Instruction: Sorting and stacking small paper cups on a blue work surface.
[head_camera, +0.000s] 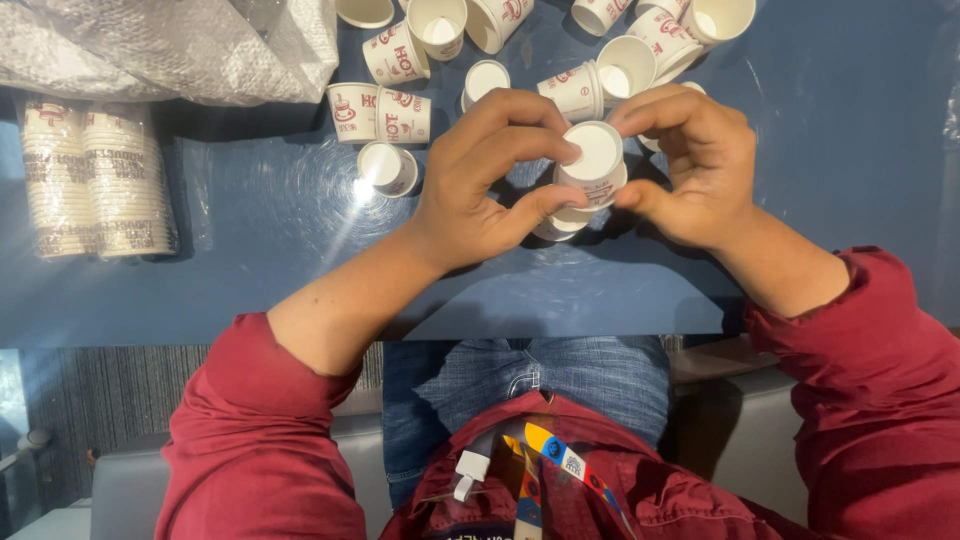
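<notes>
Your red sleeves and the lanyard (545, 455) at your chest fill the near side, with your denim lap showing just under the desk's (830, 150) near edge. Above that edge, about mid-desk, your left hand (480, 180) and right hand (690, 165) meet around a small stack of paper cups (590, 170). Both hands are closed on it: left thumb and forefinger pinch one side, right thumb and fingers the other. The stack lies between the two hands, touching both, so neither is nearer. Its long axis tilts up toward you, white bottom of the top cup facing the camera, and the open rims point down toward the desk.

Loose cups (400, 55) lie scattered toward the far edge, some upright, some on their sides, the nearest just beyond your fingertips. One cup (388, 167) lies on its side just left of your left hand. Two tall nested stacks (95, 180) lie at the left edge, below a crumpled clear plastic bag (170, 45) at the far left corner.
</notes>
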